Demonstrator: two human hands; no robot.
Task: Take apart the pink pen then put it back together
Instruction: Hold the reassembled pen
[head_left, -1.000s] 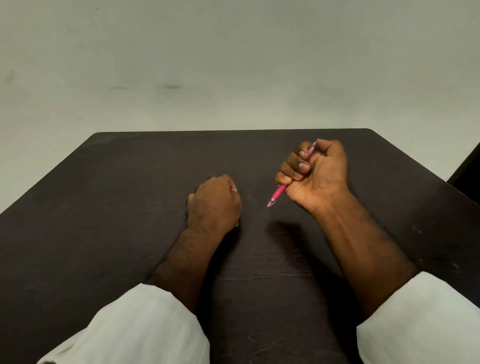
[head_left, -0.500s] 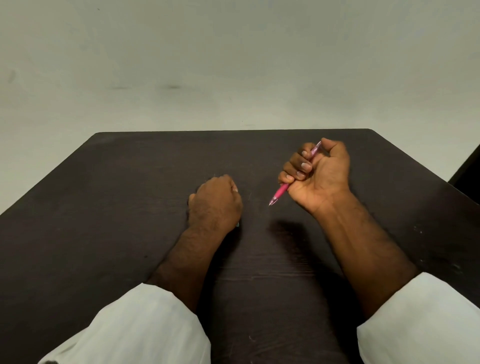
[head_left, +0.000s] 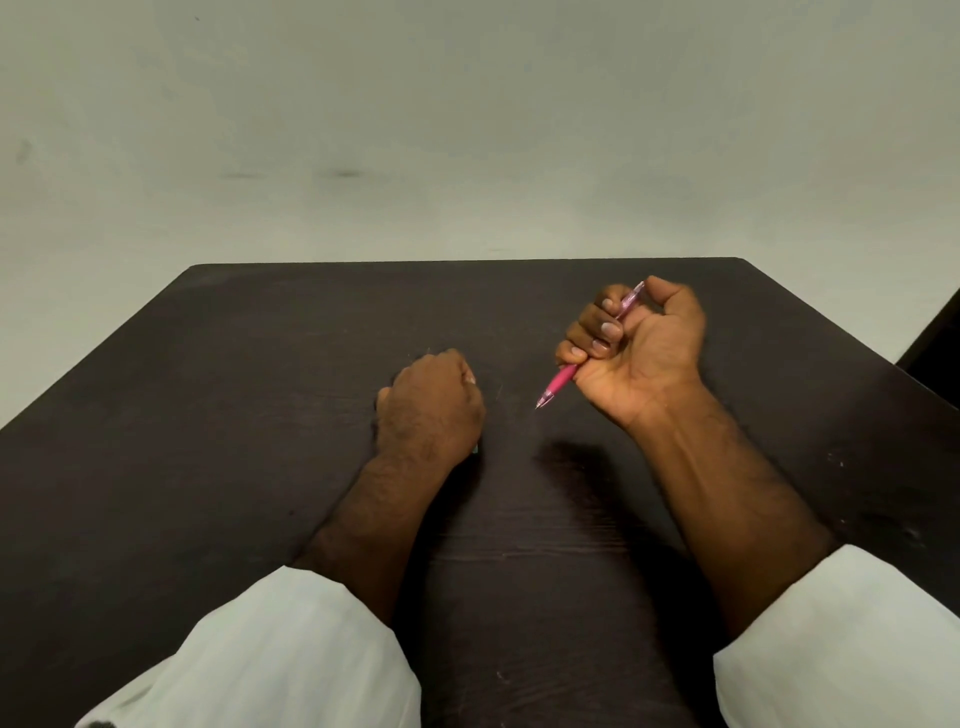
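Dark table (head_left: 260, 415): right hand (head_left: 639, 353) grips pink pen (head_left: 558, 382); left hand (head_left: 431, 410) fisted.

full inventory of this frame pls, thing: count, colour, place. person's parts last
pink pen: 1, pink grip with a clear pinkish barrel, in the right fist, tip pointing down-left above the table, looks assembled
table: 1, dark brown, fills the lower frame, faint scratches
wall: 1, pale grey-green, behind the table, a few smudges
dark object: 1, black, right edge beyond the table corner, cannot tell what it is
small greenish bit: 1, peeking out under the left hand, cannot tell what it is
sleeves: 2, white, bottom corners
left hand: 1, closed fist, knuckles up, resting on the table centre
right hand: 1, fingers curled around the pen, palm towards the camera
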